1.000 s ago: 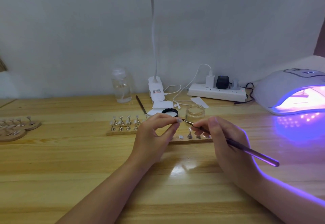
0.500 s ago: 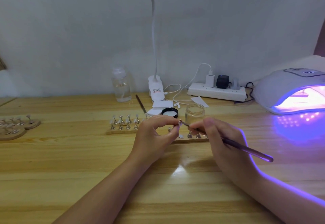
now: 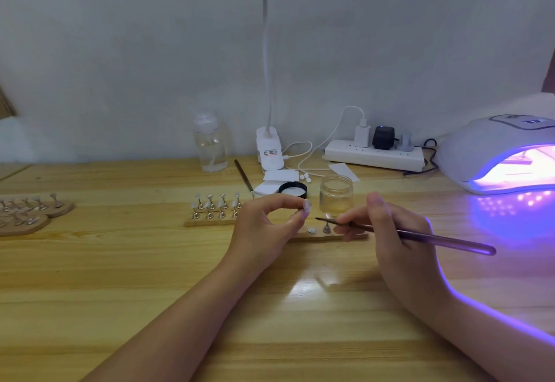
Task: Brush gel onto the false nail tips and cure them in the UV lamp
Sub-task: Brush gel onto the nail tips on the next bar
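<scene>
Directly in front of the glass jar (image 3: 336,194), our two hands work above the wooden strip (image 3: 315,236) that carries the nail stands. Our left hand (image 3: 264,230) has thumb and forefinger curled into a ring, pinching a false nail tip (image 3: 306,205) at the fingertips; whether a stand is attached below it we cannot tell. Our right hand (image 3: 390,231) grips the brush (image 3: 420,236) like a pen, its dark point aimed left, just beside the pinched tip but apart from it. Below the point, one stand (image 3: 326,227) rises from the strip. Left of the jar, a group of stands with nail tips (image 3: 217,206) sits on the same strip. Behind and left of the jar lies its black lid (image 3: 292,191); a second brush (image 3: 244,177) lies further left. Well to the right of the jar, the UV lamp (image 3: 498,156) glows violet. Behind the jar stand a power strip (image 3: 374,158) and a clear bottle (image 3: 209,144).
</scene>
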A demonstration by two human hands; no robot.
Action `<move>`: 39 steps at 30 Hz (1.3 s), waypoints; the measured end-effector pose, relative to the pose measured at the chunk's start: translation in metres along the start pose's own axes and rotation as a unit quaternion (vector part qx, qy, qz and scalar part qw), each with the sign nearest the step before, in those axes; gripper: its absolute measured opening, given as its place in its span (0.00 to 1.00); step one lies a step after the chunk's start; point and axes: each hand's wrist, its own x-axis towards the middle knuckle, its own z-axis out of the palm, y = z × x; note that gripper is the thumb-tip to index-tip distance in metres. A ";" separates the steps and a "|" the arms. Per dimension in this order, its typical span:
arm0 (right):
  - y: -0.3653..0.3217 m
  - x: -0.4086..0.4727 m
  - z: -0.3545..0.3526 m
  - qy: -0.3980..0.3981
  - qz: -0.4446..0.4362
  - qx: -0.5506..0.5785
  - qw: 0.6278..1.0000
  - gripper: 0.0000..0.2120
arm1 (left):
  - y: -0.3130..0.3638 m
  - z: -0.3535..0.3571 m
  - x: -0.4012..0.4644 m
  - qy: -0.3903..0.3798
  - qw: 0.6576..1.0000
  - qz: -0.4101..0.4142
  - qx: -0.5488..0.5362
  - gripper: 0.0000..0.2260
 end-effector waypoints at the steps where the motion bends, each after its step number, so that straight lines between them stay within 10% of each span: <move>1: 0.001 0.001 -0.001 0.007 0.001 0.001 1.000 0.19 | 0.000 0.000 0.001 -0.004 1.000 0.002 0.003 0.10; 39: 0.010 0.008 -0.002 0.035 0.010 0.013 0.999 0.19 | -0.017 0.006 0.006 -0.090 0.990 -0.005 0.113 0.33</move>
